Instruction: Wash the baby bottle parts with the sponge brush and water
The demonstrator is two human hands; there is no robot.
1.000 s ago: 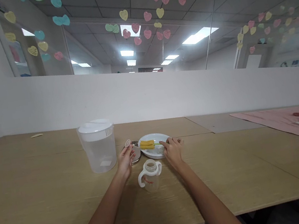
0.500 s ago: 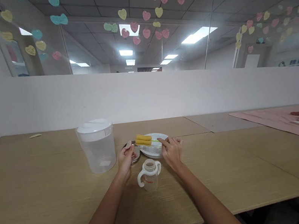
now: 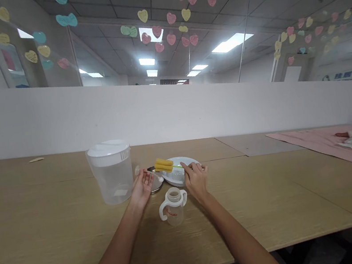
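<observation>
My right hand (image 3: 196,179) grips the thin green handle of a brush with a yellow sponge head (image 3: 164,165), which points left over the rim of a white bowl (image 3: 179,179). Close to the sponge, my left hand (image 3: 142,186) has its fingers closed on a small translucent piece (image 3: 137,170), whose exact shape is hard to make out. Behind that hand, a round metal dish (image 3: 156,189) is partly covered. An uncapped clear bottle (image 3: 175,213) with two white side handles stands upright in front, between my forearms.
A large translucent pitcher (image 3: 113,178) with a white lid stands left of my left hand. At the far right lies a pink cloth (image 3: 302,140) with a patterned fabric on it. A white wall (image 3: 160,116) rises behind the table (image 3: 62,241).
My left hand has turned and shifted slightly left, and the small piece in it has changed its angle. The sponge has tilted a little. The whole view has shifted slightly.
</observation>
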